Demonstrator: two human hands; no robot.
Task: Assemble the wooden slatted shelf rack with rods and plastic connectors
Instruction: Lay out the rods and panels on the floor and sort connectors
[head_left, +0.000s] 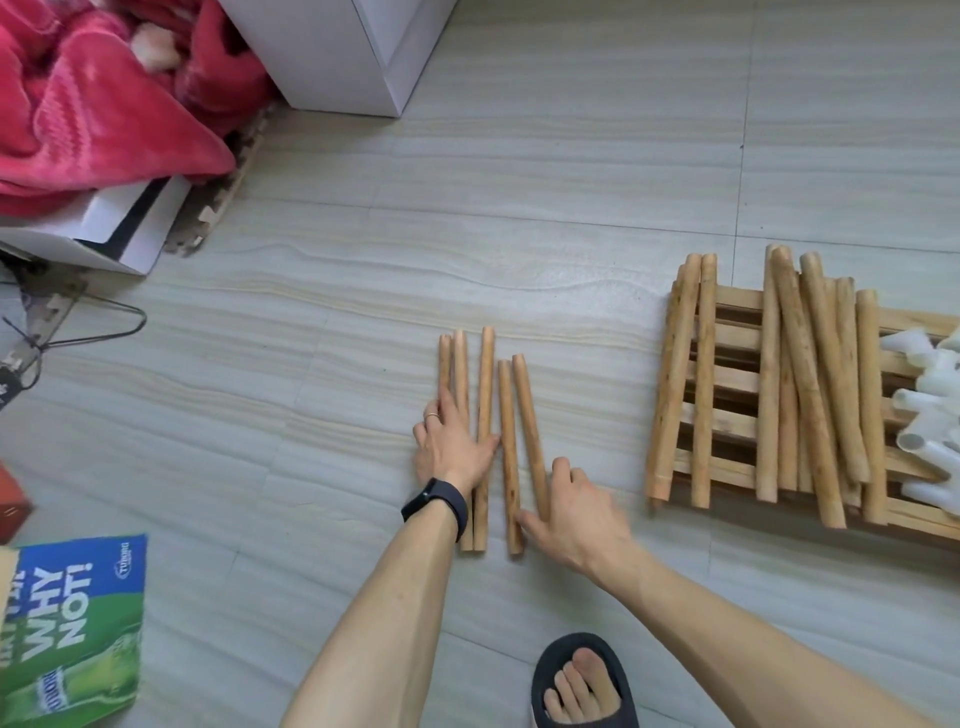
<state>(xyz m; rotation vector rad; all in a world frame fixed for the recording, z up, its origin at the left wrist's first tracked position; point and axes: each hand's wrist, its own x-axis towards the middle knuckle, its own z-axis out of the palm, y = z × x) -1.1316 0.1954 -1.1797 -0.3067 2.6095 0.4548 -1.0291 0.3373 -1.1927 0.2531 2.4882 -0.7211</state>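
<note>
Several short wooden rods (485, 384) lie side by side on the floor in the middle of the view. My left hand (452, 447) rests flat on the left ones, fingers straight. My right hand (576, 512) touches the lower ends of the two right rods (524, 410), thumb against one, fingers loosely bent. At the right, a stack of wooden slatted panels (727, 384) carries several longer rods (810, 384) laid across it and a heap of white plastic connectors (930, 415).
A white cabinet (332, 52) stands at the back, a red blanket (98, 104) over a white box (119, 228) at the back left. A wire hanger (98, 332) and a green-blue carton (72, 623) lie at the left. My sandalled foot (582, 680) is at the bottom.
</note>
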